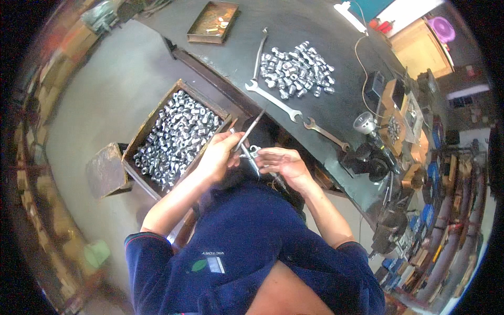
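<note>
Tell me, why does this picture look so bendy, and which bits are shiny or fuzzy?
In the head view, the fisheye lens curves the shelving near the right rim, which looks fuzzy; also in the head view, bright glints show on the metal pieces in the wooden box.

Dark workbench point(239, 60), viewed from above. Its top bears a shallow rectangular tray point(203, 39), a slender metal tool point(259, 55), a heap of silvery metal fittings point(296, 71) and, near the front edge, a bright double-ended wrench point(275, 101) beside a duller wrench point(326, 134).

Two hands point(216, 156), three wrenches point(277, 101), one fittings crate point(152, 118), one tray point(205, 38)
</note>
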The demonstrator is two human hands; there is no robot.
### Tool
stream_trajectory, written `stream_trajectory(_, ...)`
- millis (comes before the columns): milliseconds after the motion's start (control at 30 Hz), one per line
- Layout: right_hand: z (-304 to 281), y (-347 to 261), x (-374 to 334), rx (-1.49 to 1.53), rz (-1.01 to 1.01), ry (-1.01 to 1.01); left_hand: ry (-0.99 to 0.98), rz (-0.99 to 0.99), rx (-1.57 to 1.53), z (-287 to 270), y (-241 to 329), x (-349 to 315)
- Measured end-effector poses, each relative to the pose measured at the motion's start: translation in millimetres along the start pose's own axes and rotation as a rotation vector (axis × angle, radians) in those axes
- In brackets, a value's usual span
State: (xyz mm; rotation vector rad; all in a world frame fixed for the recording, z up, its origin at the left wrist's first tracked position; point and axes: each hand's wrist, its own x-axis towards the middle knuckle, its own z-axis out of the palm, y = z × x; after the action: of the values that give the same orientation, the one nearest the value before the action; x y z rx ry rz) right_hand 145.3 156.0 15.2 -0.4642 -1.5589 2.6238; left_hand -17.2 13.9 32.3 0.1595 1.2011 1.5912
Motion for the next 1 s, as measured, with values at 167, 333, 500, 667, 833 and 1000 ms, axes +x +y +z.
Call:
stream_trajectory(167, 24, 5, 16, 0.107, 0.096, -0.126, 0.112, 0.071, 0.051, 4, -20, -15)
stream_trajectory(333, 36, -4, 8, -0.002, 0.152, -0.113, 0.171, 0.07, 0.01, 28, -23, -48)
stream_trajectory(500, 44, -7, 1, -0.05, 0.209, -0.123, 0.146, 0.122, -0.015, 15, -43, -61)
stream_trajectory(667, 64, 12, -6, -0.006, 0.097, -0.086, 0.179, 0.136, 0.086, 6, -45, -69)
stream_trajectory(833, 74, 25, -12, -0.019, 0.078, -0.1, 0.025, 0.123, 0.199, -14, -57, -69)
stream_trajectory(1000, 69, 33, -21, 0.036, 0.211, -0.15, -0.081, 0.159, 0.257, -19, -61, -75)
